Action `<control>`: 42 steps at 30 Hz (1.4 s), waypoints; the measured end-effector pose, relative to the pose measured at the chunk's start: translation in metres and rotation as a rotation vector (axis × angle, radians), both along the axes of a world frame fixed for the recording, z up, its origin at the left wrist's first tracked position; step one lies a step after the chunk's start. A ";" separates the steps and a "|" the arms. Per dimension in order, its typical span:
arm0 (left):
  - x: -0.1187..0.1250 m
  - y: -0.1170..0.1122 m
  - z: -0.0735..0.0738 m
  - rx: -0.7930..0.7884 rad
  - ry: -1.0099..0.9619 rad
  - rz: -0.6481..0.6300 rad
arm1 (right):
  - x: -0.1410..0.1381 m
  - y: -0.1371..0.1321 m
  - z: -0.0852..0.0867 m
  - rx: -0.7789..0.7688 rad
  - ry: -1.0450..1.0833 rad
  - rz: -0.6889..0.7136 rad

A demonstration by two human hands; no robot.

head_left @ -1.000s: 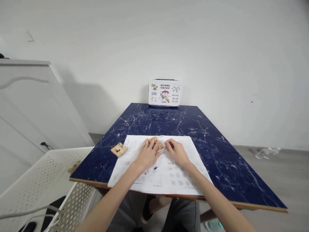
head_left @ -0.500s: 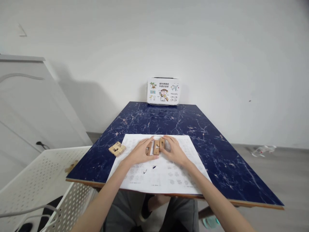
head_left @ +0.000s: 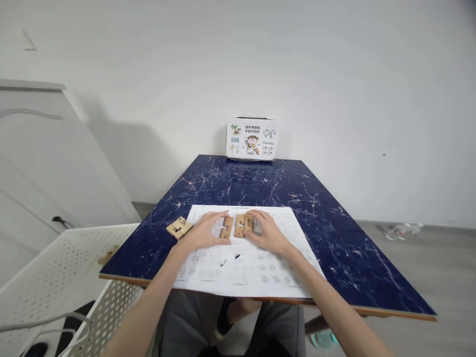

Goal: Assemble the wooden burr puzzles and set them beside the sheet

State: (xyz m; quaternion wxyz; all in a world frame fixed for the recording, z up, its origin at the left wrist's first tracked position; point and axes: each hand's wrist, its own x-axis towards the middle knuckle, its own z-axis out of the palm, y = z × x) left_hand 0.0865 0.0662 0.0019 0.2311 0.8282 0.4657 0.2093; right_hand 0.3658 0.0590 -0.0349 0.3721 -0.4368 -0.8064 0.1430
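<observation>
Over a white printed sheet (head_left: 238,270), my left hand (head_left: 204,232) lies with thumb and fingers spread. A notched wooden puzzle piece (head_left: 227,227) stands at its fingertips, the thumb near its lower end. My right hand (head_left: 268,234) curls its thumb and fingers round the far-right notched wooden piece (head_left: 249,222), which has a slot in it. Between the hands, a second notched piece (head_left: 240,226) sits against that one. A small gap separates this pair from the left piece. Left of the sheet, a cluster of pale wooden pieces (head_left: 180,228) rests on the table.
The blue marbled table (head_left: 245,183) has a wooden front edge. A white cartoon-printed case (head_left: 251,139) stands against the wall. At the left is a white perforated cart (head_left: 111,307) with cables. A clear plastic object (head_left: 403,231) lies on the floor at right.
My left hand has shifted left and spread wider, and the left piece now shows more fully, farther from the others. The right-hand pieces have turned slightly; that hand has barely moved.
</observation>
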 end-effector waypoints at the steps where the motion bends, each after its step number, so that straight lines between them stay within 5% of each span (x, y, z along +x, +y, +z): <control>1: 0.001 0.000 -0.001 0.010 -0.002 0.010 | 0.000 0.000 0.000 0.000 -0.004 0.002; 11: 0.012 -0.005 0.003 0.113 -0.059 0.033 | -0.002 -0.004 0.006 -0.049 0.060 -0.013; 27: 0.014 -0.002 -0.005 0.043 -0.218 0.002 | -0.003 0.005 -0.001 0.009 0.223 -0.082; 35: 0.016 0.002 -0.006 -0.039 -0.222 0.080 | -0.004 0.002 0.004 -0.025 0.272 -0.065; 42: 0.030 -0.007 0.004 -0.290 -0.599 0.058 | -0.008 -0.008 0.023 -0.059 0.409 -0.016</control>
